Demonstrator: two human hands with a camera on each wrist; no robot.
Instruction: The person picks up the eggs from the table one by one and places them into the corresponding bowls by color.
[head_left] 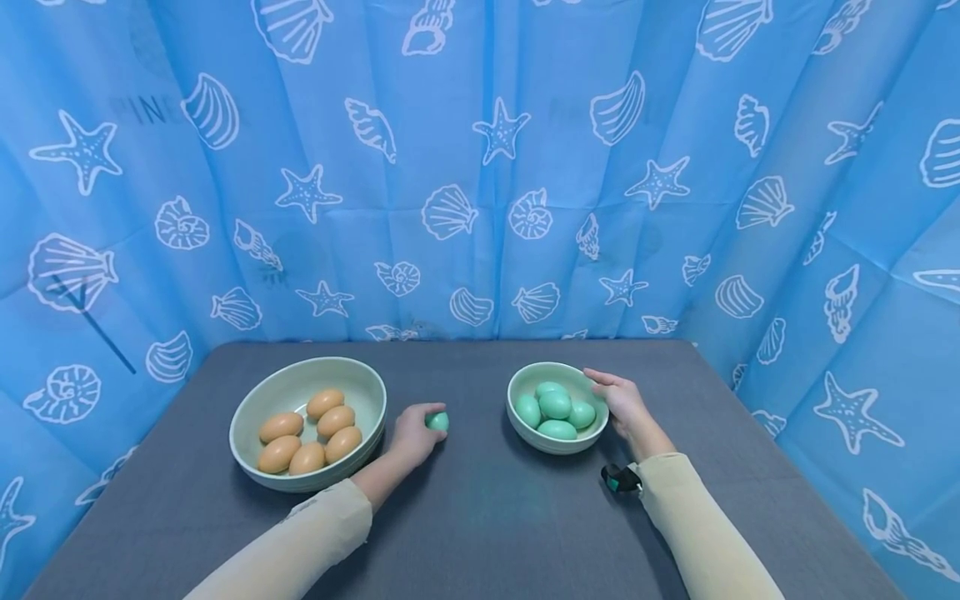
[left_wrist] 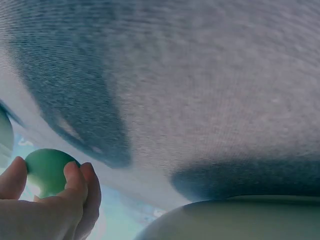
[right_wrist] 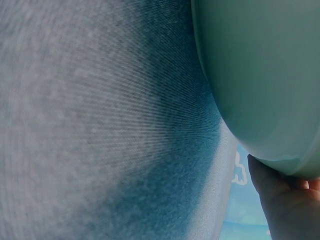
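Observation:
My left hand (head_left: pixel 414 433) pinches a green egg (head_left: pixel 437 422) between thumb and fingers, over the table just right of the large bowl. In the left wrist view the thumb and curled fingers are around the same egg (left_wrist: pixel 49 172). My right hand (head_left: pixel 624 403) grips the right side of the small pale-green bowl (head_left: pixel 558 443), fingers at its rim. Several green eggs (head_left: pixel 556 404) lie in that bowl. From the right wrist, the bowl's outer wall (right_wrist: pixel 265 90) fills the upper right, with fingers (right_wrist: pixel 272 185) at its edge; the rest of the hand is partly hidden.
A larger pale-green bowl (head_left: pixel 247 433) with several brown eggs (head_left: pixel 307 458) stands on the left of the grey-covered table (head_left: pixel 480 533). A small black item (head_left: pixel 620 478) is by the right sleeve. A blue shell-print curtain (head_left: pixel 480 167) hangs behind.

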